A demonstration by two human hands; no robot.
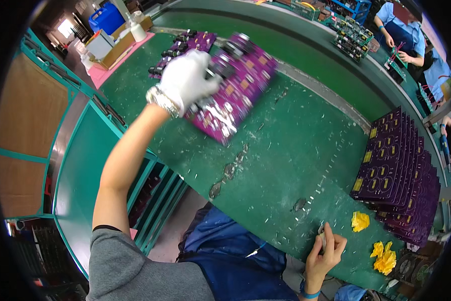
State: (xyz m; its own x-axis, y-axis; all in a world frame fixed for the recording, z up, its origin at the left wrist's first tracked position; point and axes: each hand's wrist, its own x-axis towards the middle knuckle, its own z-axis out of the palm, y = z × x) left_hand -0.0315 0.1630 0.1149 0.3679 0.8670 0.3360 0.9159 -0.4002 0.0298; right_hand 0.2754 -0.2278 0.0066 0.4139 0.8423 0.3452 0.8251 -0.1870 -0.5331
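Gloved left hand [185,80] grips purple circuit board [238,85] — tilted, component-studded; blurred.

You are at a bench in an electronics assembly workshop: the long green work surface [295,150] in front of you is worn and scuffed, with a fanned stack of bare purple circuit boards [398,175] at your right and populated purple boards [235,85] farther up. Beyond the curved conveyor lane [311,50], racks of green circuit boards [353,37] stand beside a co-worker in a blue work uniform [403,30]. A blue plastic canister [106,19] and a cardboard box [120,45] sit at the bench's far left end.
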